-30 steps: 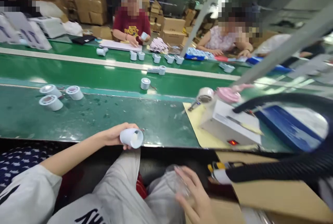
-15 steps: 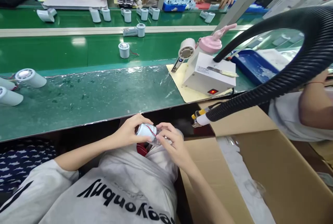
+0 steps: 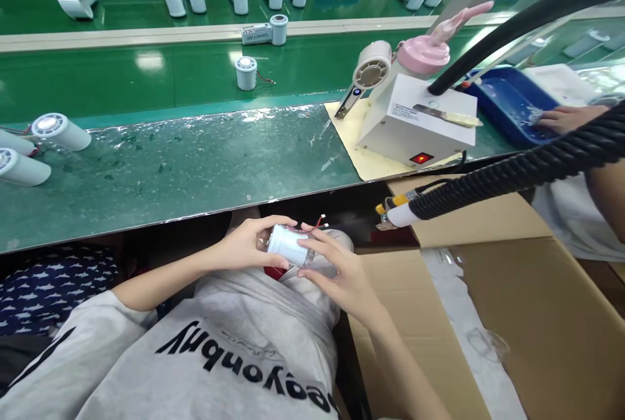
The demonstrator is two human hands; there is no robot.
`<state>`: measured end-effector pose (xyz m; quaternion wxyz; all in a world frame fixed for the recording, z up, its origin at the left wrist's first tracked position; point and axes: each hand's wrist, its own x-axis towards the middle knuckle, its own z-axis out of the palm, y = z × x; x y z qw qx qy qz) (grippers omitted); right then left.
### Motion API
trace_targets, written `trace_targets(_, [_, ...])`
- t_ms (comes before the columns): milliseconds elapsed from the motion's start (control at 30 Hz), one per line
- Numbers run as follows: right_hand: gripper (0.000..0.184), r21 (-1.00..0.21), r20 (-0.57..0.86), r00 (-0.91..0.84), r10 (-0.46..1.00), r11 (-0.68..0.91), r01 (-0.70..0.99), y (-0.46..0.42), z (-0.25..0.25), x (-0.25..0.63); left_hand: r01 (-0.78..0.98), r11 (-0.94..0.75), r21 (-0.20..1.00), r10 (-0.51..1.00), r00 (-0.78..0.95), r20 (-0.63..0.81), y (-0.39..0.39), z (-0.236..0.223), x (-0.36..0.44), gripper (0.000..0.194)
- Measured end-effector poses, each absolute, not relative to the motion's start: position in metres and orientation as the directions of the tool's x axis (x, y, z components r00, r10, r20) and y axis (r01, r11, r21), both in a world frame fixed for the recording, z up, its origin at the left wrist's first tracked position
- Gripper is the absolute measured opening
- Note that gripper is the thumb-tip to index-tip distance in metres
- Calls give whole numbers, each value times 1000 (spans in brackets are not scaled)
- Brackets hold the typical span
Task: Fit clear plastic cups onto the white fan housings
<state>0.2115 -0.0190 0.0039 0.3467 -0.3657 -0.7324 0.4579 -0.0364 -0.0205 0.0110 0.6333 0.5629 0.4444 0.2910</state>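
**Wired cylinder held end to end, just off the tabletop**

A pale blue cylinder [image 3: 288,245] lies sideways between two bare hands, in front of the near edge of the tabletop [image 3: 195,179] and over the worker's grey trousers [image 3: 342,238]. Something clear [image 3: 310,258] shows at its right end, partly hidden by fingers. Thin wires [image 3: 319,220], one of them red, run out above the right hand [image 3: 342,267], white plugs at their tips; the grip appears to leave them unpinched.

The left hand [image 3: 247,244] cups the left end, fingers over the top and thumb along the near side. The right hand curls on the other end, fingers above, thumb below, spread only as wide as the piece. Both forearms angle inward, a pose that seems meant to steady the cylinder from either side.

To the right, a black hose [image 3: 512,176] brings its white nozzle [image 3: 403,215] near the right hand, presumably for easy reach, above a cardboard box [image 3: 527,303]. A yellow sheet [image 3: 349,146] lies under a white machine [image 3: 415,120], perhaps to shield the surface; a handheld fan [image 3: 374,71] stands beside it. More cylinders [image 3: 61,131] sit grouped at far left. Beyond, another stands on the green belt [image 3: 170,81], while a co-worker's hand [image 3: 561,120] reaches into a blue tray [image 3: 493,117].
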Motion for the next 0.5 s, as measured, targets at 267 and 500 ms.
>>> trace_targets(267, [40, -948, 146, -506, 850, 265, 173, -27, 4, 217, 103, -4, 995, 834, 549, -54, -21, 16, -44, 81])
trace_targets(500, [49, -994, -51, -498, 866, 3, 107, -27, 15, 214, 78, -210, 975, 788, 604, 122, -23, 13, -49, 77])
